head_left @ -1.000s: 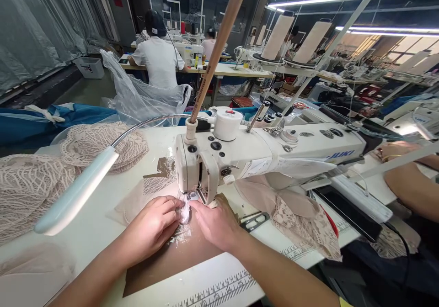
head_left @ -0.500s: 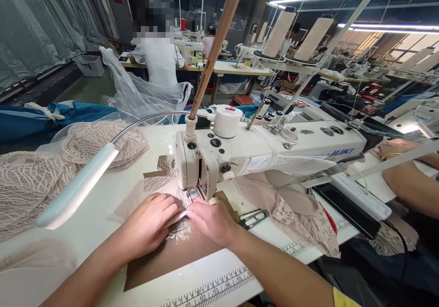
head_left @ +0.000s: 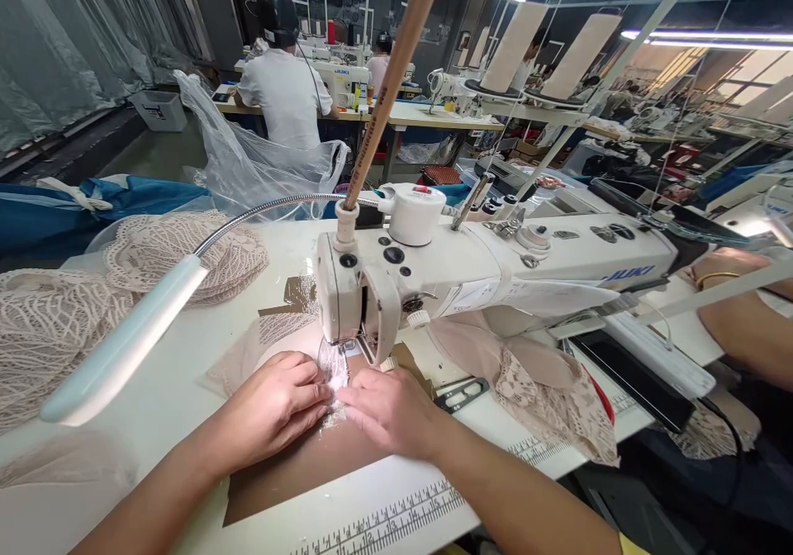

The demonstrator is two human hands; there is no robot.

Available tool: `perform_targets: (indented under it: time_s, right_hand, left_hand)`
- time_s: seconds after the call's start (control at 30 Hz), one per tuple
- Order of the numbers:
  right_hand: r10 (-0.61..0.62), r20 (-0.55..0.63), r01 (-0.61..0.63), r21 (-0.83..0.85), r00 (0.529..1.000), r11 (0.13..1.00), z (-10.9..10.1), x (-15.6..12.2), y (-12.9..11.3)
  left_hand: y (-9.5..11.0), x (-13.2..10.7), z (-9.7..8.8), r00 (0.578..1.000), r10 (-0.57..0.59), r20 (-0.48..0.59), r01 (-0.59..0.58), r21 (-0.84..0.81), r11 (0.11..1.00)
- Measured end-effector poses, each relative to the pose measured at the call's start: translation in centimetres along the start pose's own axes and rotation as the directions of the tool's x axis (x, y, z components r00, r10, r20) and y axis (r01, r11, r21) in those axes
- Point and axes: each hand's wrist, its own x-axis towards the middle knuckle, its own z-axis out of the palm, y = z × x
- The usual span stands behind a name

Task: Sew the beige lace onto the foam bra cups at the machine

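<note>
A white sewing machine (head_left: pixel 427 270) stands before me, its needle area over a pale lace fabric (head_left: pixel 334 365). My left hand (head_left: pixel 282 406) rests just left of the presser foot, fingers bent and pressed on the lace. On the other side my right hand (head_left: pixel 390 406) has thumb and fingers closed at the lace's right edge. The fingertips of both hands nearly meet in front of the foot. Sheer beige mesh (head_left: pixel 232 365) spreads out beyond my left hand. Beneath both hands lies a shiny brown sheet (head_left: pixel 297 481). My fingers hide part of the lace.
A lit lamp (head_left: pixel 127 340) on a bendable neck reaches over the left side, near stacked lace pieces (head_left: pixel 186 258). At right lie more lace pieces (head_left: pixel 545 381), a slotted metal plate (head_left: pixel 462 396) and a black phone (head_left: pixel 632 381). A co-worker's arm (head_left: pixel 749 324) is at far right.
Both hands have drawn slightly back toward me from the presser foot, uncovering more lace. The fabric fold between the fingertips now lies flatter. The view has shifted a little.
</note>
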Motion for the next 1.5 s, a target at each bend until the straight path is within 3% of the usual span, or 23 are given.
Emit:
perform_targets:
  time_s: [0.13,0.33,0.57,0.87,1.1,1.23,1.5]
  right_hand:
    - [0.113,-0.023,-0.114,-0.078,0.993,0.990,0.2,0.4,-0.2]
    - [0.153,0.045,-0.149,-0.077,0.987,0.986,0.2,0.4,-0.4]
    - [0.200,0.095,-0.188,-0.124,0.975,0.974,0.1,0.6,-0.6]
    - [0.279,0.044,-0.265,-0.209,0.959,0.941,0.8,1.2,-0.5]
    - [0.284,-0.040,-0.286,-0.176,0.958,0.942,0.5,0.7,-0.4]
    - [0.228,0.031,-0.221,-0.156,0.973,0.963,0.2,0.8,-0.6]
    - [0.265,0.096,-0.247,-0.168,0.960,0.954,0.1,1.0,-0.9]
  left_hand:
    - [0.0,0.1,0.2,1.000,0.002,-0.009,-0.002,0.003,1.000]
    - [0.0,0.7,1.2,0.996,-0.047,-0.076,0.053,0.079,0.995]
    - [-0.1,1.0,1.7,0.994,-0.090,-0.070,0.100,0.166,0.981]
    - [-0.6,0.9,1.5,0.988,-0.094,-0.120,0.120,0.237,0.964]
    - [-0.5,0.6,1.5,0.991,-0.040,-0.130,0.065,0.198,0.978]
    - [-0.3,0.6,1.5,0.989,0.011,-0.145,0.019,0.201,0.979]
    - [-0.8,0.6,1.7,0.980,0.035,-0.198,0.008,0.210,0.978]
